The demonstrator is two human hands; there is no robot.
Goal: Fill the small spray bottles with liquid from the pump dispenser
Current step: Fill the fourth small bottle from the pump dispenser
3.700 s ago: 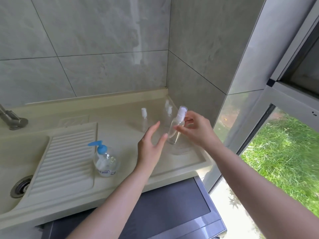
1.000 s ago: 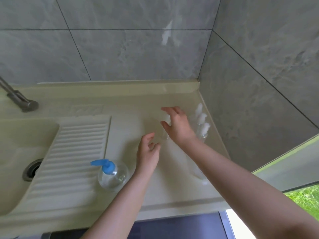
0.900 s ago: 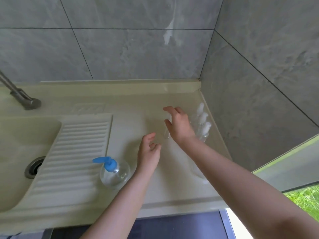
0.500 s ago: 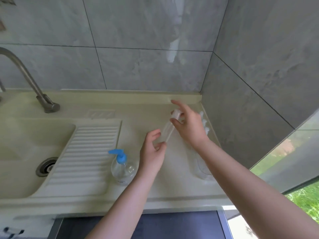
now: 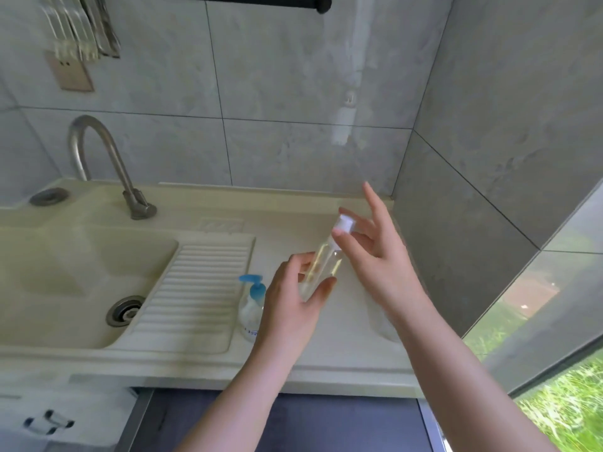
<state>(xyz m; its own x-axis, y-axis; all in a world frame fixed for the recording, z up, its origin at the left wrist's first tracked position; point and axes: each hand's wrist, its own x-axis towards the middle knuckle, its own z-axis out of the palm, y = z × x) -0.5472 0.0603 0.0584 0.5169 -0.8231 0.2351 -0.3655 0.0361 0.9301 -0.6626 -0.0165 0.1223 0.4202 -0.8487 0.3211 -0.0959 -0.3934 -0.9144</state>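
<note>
Fingers [image 5: 295, 261] of the left hand [image 5: 290, 305]: curled round the lower body of one spray bottle [image 5: 323, 262], thumb on the near side, grasping it. Fingers [image 5: 341, 238] of the right hand [image 5: 375, 256]: thumb and a fingertip pinch the bottle at its white cap [image 5: 343, 224]; the remaining fingers are spread and raised, the longest pointing up toward the wall.

Spray bottle, one in view: slim clear cylinder, white sprayer top, a thin dip tube visible inside, faint yellowish tint through the wall. Whether it holds liquid cannot be told. Held tilted, cap up and to the right, in the air above the right part of the desk [image 5: 326, 360], between the two hands.

Pump dispenser [image 5: 251, 308], one: rounded clear bottle, blue pump head with spout pointing left, a small label low on the front. Stands upright on the desk just left of the left hand, beside the ribbed drainboard [image 5: 192, 288]; its right side is hidden by the hand.

Sink basin [image 5: 75, 282], one, cream-coloured, with one metal drain [image 5: 125, 310]. Curved metal tap [image 5: 104, 164], one, at the back edge. Grey tiled walls [image 5: 293, 76] meet in a corner at right. A pale wall plate [image 5: 69, 74], one, sits upper left.
</note>
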